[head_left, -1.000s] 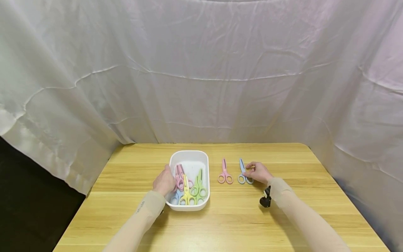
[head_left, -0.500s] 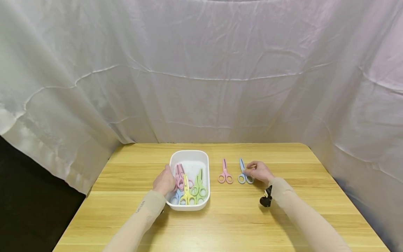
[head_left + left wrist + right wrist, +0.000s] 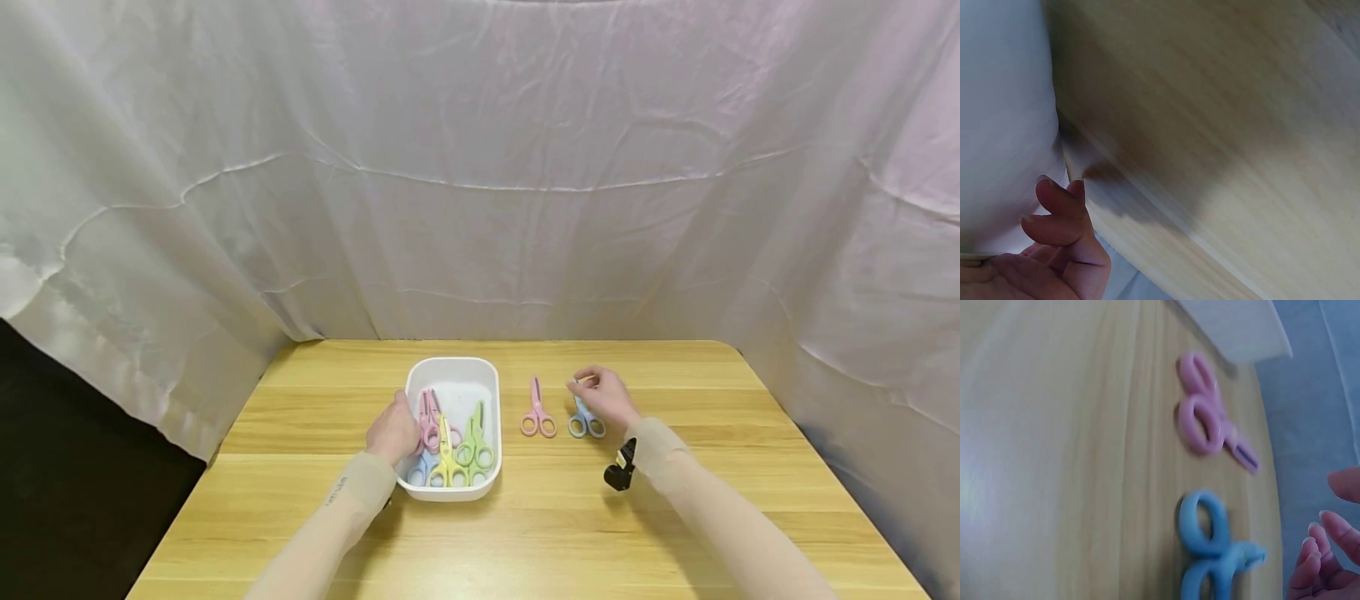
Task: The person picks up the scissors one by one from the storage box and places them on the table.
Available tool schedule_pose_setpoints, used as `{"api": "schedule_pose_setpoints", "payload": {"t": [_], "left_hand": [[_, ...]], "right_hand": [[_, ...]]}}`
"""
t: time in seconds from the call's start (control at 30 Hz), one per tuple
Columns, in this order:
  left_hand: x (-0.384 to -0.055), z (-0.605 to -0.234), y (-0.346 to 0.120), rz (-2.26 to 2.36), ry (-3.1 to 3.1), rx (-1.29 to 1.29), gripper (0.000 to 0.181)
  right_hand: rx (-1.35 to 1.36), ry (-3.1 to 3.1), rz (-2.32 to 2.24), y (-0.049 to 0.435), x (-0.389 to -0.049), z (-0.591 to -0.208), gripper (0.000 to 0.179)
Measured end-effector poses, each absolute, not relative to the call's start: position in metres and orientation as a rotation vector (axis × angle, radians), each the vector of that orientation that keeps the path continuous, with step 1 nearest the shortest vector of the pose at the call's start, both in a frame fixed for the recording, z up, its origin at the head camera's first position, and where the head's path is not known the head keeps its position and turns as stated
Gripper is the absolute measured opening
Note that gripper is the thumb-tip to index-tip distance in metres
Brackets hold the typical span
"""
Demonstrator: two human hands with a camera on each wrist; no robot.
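1. Setting: pale satin curtain point(image 3: 480, 250) fills the upper frame; wood-grain table point(image 3: 525, 542) spans the lower part.
2. Right hand point(image 3: 606, 396), right of centre, is over the blade end of the blue scissors point(image 3: 1225, 559). Thumb and fingers stand apart, loosely bent; right wrist view shows nothing in its grasp.
3. Left hand point(image 3: 393, 429) is at the left wall of the white tray point(image 3: 452, 495), fingers bent. It appears to grip the side; the thumb's contact is hidden.
4. Judgement on technique: the step looks like fine handling of the blue pair. Fingertips are best kept wide of the blade until square to it; a light pinch near the pivot should limit swivelling. The neighbouring pink scissors point(image 3: 537, 407) should not be nudged. A steady left hand should keep the tray from sliding.
5. Appearance: the blue pair lies on the table right of the pink pair, loops toward the lower edge, blade partly covered in the head view. Rounded pale-blue loops; blurred in the wrist view. Both pairs look closed.
6. Tray, centre frame: pink, blue, yellow and green scissors, overlapping.
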State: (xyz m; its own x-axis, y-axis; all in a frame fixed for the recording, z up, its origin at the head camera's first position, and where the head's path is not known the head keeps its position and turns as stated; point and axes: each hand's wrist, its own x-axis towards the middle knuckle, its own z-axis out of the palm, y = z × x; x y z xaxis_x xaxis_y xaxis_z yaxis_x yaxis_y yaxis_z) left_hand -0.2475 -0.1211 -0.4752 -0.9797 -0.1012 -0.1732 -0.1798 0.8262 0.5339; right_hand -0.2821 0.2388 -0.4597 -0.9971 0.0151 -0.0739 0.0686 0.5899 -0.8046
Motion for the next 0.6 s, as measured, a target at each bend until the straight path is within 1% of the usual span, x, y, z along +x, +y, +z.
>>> {"api": "schedule_pose_setpoints", "payload": {"t": [0.23, 0.43, 0.6], "left_hand": [[-0.247, -0.475, -0.121, 0.868, 2.853, -0.237, 0.076], [-0.247, -0.474, -0.12, 0.86, 2.853, -0.248, 0.079], [-0.249, -0.474, -0.121, 0.855, 2.851, -0.25, 0.085]], "right_hand": [[-0.013, 2.775, -1.428, 0.214, -0.281, -0.451, 0.035], [-0.105, 2.79, -1.425, 0.192, -0.278, -0.443, 0.036], [-0.164, 2.766, -1.453, 0.173, -0.274, -0.436, 0.034]]}}
